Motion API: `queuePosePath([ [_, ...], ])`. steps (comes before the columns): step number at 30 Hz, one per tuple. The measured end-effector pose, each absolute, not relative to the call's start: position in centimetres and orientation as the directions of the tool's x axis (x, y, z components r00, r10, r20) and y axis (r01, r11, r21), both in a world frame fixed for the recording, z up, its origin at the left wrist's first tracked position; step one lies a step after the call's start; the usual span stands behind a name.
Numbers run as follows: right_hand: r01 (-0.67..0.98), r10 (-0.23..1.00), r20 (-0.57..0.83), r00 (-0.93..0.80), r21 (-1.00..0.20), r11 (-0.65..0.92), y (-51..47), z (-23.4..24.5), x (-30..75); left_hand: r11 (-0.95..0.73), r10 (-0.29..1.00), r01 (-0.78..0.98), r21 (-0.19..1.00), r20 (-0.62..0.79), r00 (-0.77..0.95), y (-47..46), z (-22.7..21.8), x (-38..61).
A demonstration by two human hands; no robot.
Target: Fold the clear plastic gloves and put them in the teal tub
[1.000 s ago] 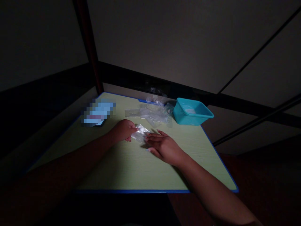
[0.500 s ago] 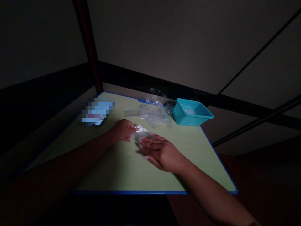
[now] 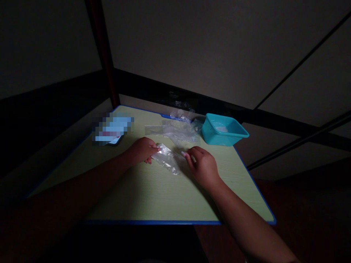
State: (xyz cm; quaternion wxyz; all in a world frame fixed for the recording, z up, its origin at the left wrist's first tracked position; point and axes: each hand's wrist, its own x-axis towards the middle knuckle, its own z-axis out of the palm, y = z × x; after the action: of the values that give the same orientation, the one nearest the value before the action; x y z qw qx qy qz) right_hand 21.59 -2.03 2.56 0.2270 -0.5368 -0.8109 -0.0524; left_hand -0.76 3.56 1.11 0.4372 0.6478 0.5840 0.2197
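My left hand (image 3: 144, 150) pinches the upper left end of a small clear plastic bag (image 3: 168, 159) between thumb and fingers. The bag is shiny and creased, and slants down to the right just over the table. My right hand (image 3: 202, 163) is closed in a pinch at the bag's right side. A faint sheer edge of film reaches its fingertips; the exact grip is hard to make out in the dim light. Behind the bag lies a loose pile of clear plastic bags (image 3: 181, 133) on the pale wood-look table (image 3: 153, 199).
A turquoise plastic basket (image 3: 222, 139) with something whitish inside stands at the table's right back edge. At the left lies a phone (image 3: 115, 140), its lit screen blurred. Clear round plastic pieces (image 3: 182, 114) sit at the back edge. Dark panels rise behind the blue-rimmed table.
My right hand has lifted off the bag's surface, where its fingers lay flat, and closed into a pinch to the right. The left hand keeps its hold, nearly unmoved.
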Motion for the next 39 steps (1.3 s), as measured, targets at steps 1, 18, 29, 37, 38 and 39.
queuePosePath([
  [1,0.878,0.837,0.428,-0.342,-0.172,0.446,-2.0,2.4,21.4,0.062,0.948,0.564,0.824,-0.225,0.225,3.6,1.0,-0.8],
  [18,0.811,0.800,0.181,-0.572,-0.020,0.584,-2.1,1.1,19.1,0.041,0.946,0.589,0.807,-0.222,0.237,3.7,1.0,-0.8],
  [29,0.749,0.719,0.208,-0.663,0.192,0.635,-1.6,1.1,19.6,0.070,0.943,0.562,0.824,-0.239,0.233,3.7,1.0,-0.7],
  [37,0.619,0.579,0.219,-0.785,0.274,0.736,-1.9,0.7,20.0,0.080,0.946,0.534,0.841,-0.233,0.225,3.6,1.1,-0.7],
  [38,0.604,0.564,0.217,-0.797,0.282,0.745,-2.0,0.7,20.0,0.078,0.947,0.532,0.843,-0.230,0.225,3.7,1.0,-0.7],
  [39,0.591,0.550,0.216,-0.807,0.287,0.754,-2.0,0.7,20.1,0.080,0.947,0.527,0.846,-0.229,0.224,3.7,1.0,-0.7],
])
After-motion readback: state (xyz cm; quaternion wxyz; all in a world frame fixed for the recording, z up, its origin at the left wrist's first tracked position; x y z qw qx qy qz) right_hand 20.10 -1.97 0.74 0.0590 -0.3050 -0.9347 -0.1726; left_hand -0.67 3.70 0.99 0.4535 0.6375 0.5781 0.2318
